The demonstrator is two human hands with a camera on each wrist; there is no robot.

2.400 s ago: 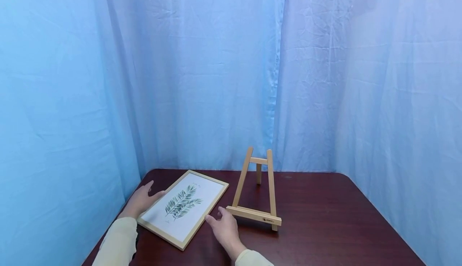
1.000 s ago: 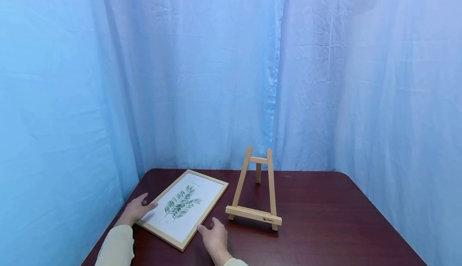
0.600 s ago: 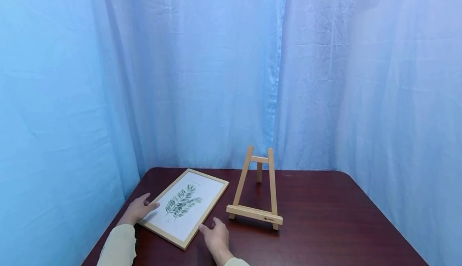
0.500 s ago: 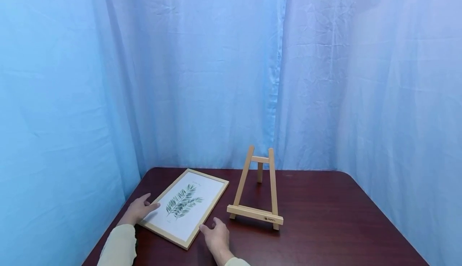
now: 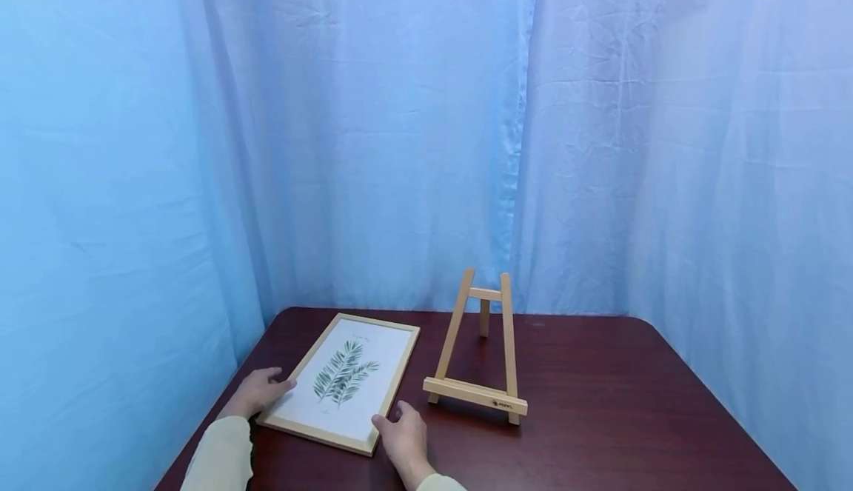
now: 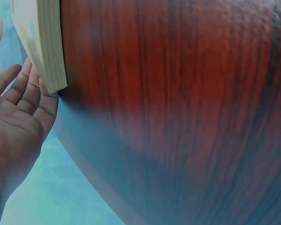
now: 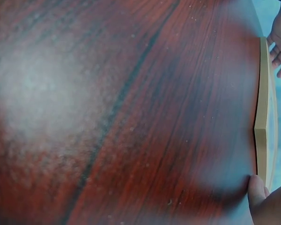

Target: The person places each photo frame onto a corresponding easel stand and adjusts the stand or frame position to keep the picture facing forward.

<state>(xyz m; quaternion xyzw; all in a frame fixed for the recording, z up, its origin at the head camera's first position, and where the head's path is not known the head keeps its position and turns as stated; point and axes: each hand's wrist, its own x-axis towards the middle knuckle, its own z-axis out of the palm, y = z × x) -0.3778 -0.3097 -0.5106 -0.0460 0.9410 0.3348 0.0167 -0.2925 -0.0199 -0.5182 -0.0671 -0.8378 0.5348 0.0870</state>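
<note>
1. Blue curtains (image 5: 400, 143) are being hung behind and along both sides of a dark red-brown table (image 5: 586, 395).
2. On the table's left part, a framed picture (image 5: 349, 418) is being shown face up, its green leaf print (image 5: 343, 375) being bordered by pale wood. Whether its near left corner is being raised cannot be told.
3. By the left hand (image 5: 256, 393), the picture's left edge is being touched close to that corner; the fingers are being held nearly straight, with the thumb being kept apart from them, over the edge.
4. By the right hand (image 5: 405, 435), the right edge is being touched with the thumb, beside the near right corner; the forefinger is being held apart from the thumb, the other fingers being partly hidden.
5. Both forearms are being covered by pale sleeves (image 5: 220, 454).
6. Right of the picture, a wooden easel (image 5: 509, 343) is being propped upright by a back leg (image 5: 484, 321). Its front ledge (image 5: 466, 394) is being marked with dark lettering, too small for reading.
</note>
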